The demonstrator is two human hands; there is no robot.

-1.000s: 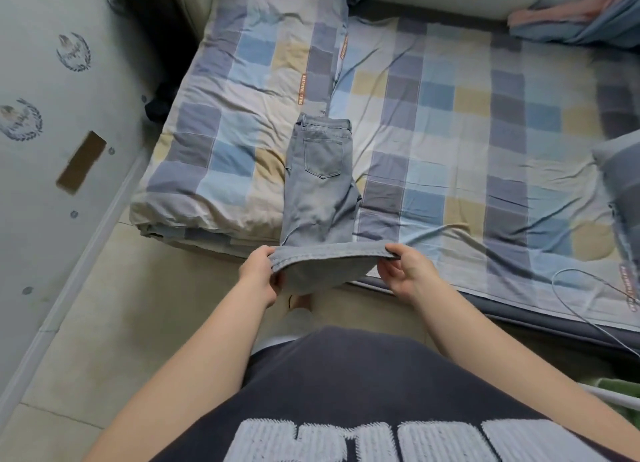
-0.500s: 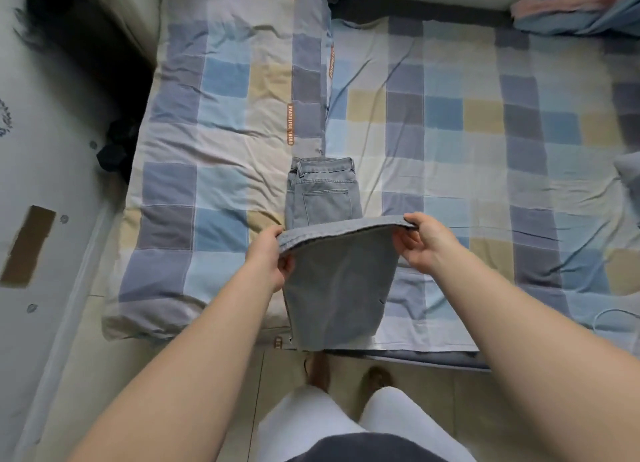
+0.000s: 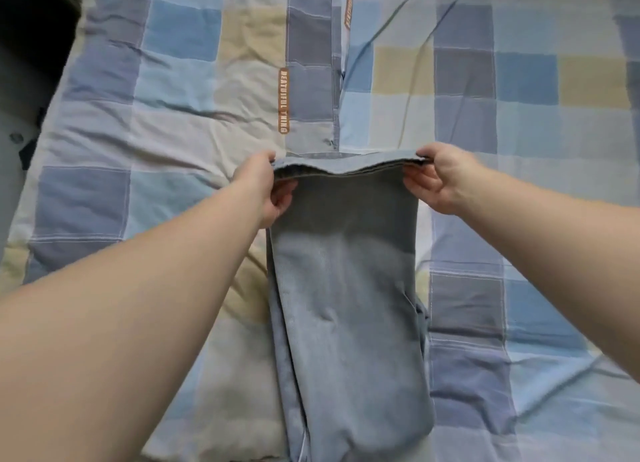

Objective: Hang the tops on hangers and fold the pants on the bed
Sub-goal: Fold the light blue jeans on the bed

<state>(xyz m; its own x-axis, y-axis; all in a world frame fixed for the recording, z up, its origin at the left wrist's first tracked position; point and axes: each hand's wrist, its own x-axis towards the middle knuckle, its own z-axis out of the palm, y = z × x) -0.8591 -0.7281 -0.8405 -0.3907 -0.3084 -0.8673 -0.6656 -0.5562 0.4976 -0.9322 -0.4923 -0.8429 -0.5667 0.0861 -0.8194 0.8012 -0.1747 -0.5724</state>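
Pinching the jeans (image 3: 346,288) by the hem stretched between them, left hand (image 3: 265,189) and right hand (image 3: 441,177) risk a skewed fold if 1 corner slips.

Both hands reach farther out over the bed (image 3: 173,115) than a second ago. The left hand (image 3: 263,188) and right hand (image 3: 440,177), then close to the person's body, now hold the hem (image 3: 346,169) of the jeans (image 3: 346,305) stretched between them right above the waistband (image 3: 322,155). Only a thin strip of the waistband shows just beyond the fingers. The leg half trails back from the hands and lies over the seat half. The back pocket, which showed ahead of the hands half a second ago, is now covered. The view has leaned in, so the floor, legs and dark shirt have dropped out.
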